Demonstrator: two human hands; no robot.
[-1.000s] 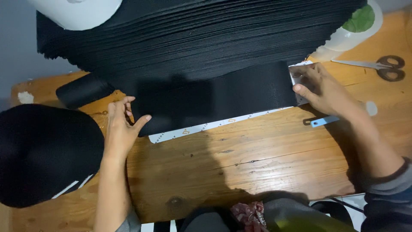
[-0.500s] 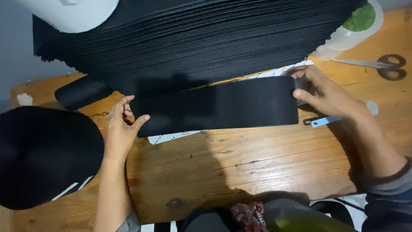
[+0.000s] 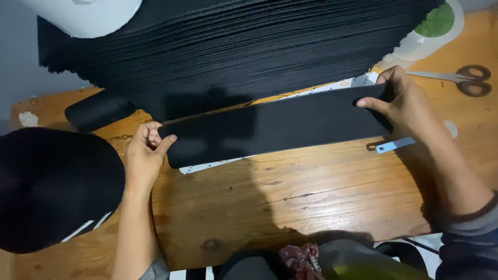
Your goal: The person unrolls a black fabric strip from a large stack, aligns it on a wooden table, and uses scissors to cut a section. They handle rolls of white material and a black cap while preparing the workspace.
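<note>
A tall black fabric stack fills the wooden table's far side. Just before it, the black strip now covers most of the white patterned template, lifted nearer. Left hand and right hand pinch its ends.

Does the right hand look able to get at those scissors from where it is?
Probably yes. The right hand grips the end of the black fabric strip, and the scissors lie just beyond it on bare wooden table, nothing between; it must release the strip.
</note>
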